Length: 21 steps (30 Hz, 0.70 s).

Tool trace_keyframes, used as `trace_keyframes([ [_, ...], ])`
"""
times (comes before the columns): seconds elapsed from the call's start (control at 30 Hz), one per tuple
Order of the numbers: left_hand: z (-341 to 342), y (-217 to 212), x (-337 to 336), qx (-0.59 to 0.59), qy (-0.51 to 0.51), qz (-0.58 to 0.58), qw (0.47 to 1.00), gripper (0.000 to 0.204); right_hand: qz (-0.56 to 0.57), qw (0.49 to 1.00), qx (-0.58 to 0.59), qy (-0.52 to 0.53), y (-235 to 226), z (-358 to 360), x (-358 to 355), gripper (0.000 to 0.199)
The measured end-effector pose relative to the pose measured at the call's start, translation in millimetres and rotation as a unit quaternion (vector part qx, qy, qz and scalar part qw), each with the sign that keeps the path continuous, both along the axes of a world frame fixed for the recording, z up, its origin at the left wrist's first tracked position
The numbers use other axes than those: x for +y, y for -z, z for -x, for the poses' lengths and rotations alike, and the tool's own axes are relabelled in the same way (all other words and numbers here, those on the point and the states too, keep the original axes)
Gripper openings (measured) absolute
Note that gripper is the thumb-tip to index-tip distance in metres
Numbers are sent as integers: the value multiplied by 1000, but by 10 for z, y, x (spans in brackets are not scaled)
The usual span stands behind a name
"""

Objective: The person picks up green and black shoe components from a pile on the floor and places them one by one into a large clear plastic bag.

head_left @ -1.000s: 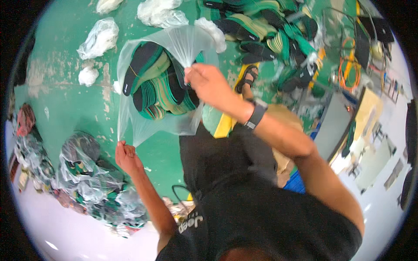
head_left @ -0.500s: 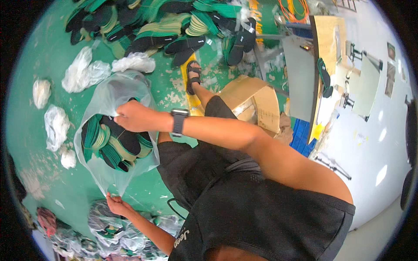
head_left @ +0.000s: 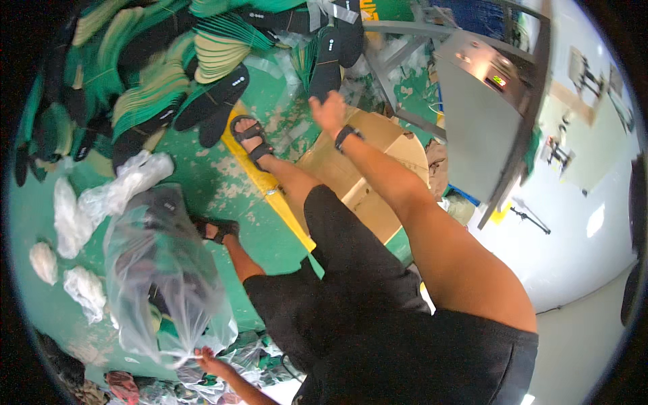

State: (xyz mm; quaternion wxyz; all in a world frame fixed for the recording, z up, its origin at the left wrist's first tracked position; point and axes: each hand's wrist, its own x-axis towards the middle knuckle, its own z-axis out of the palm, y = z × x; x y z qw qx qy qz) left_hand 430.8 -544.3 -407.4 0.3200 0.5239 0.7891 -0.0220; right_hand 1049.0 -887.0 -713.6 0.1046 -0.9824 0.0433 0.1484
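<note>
At the lower left, my left hand [head_left: 210,362] is closed on the gathered mouth of a clear plastic bag [head_left: 162,250]. Black and green shoe insoles show dimly through the film. My right hand [head_left: 329,115], with a watch on the wrist, is stretched out over an opened cardboard box [head_left: 364,179]. Its fingers look apart with nothing between them, close to the near end of a black insole [head_left: 327,61]; whether they touch it I cannot tell. Bundled stacks of insoles [head_left: 219,54] in black, green and cream cover the floor at the upper left.
Crumpled white plastic bags [head_left: 125,185] lie beside the clear bag. A grey metal frame [head_left: 405,28] and a machine with a lit red-green display [head_left: 496,81] stand at the right. More filled bags [head_left: 256,358] sit at the bottom. My sandalled feet [head_left: 251,140] are near a yellow floor line [head_left: 263,182].
My right hand has let go of the bag's rim and moved up and right toward the insole stacks. The bag's mouth, open before, is now drawn together at my left hand. The view has shifted.
</note>
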Motion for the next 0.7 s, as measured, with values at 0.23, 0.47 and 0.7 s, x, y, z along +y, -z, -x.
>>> trace_keyframes([
  [0.23,-494,297,195,141,76,73,984,27,-171,976,119,67,1168,-1481,-1184,77],
  [0.47,-289,366,124,157,77,68,982,29,43,996,5,83,1320,-942,-501,116],
  [0.7,-293,222,33,145,86,79,982,33,129,960,93,232,892,-1225,0,120],
])
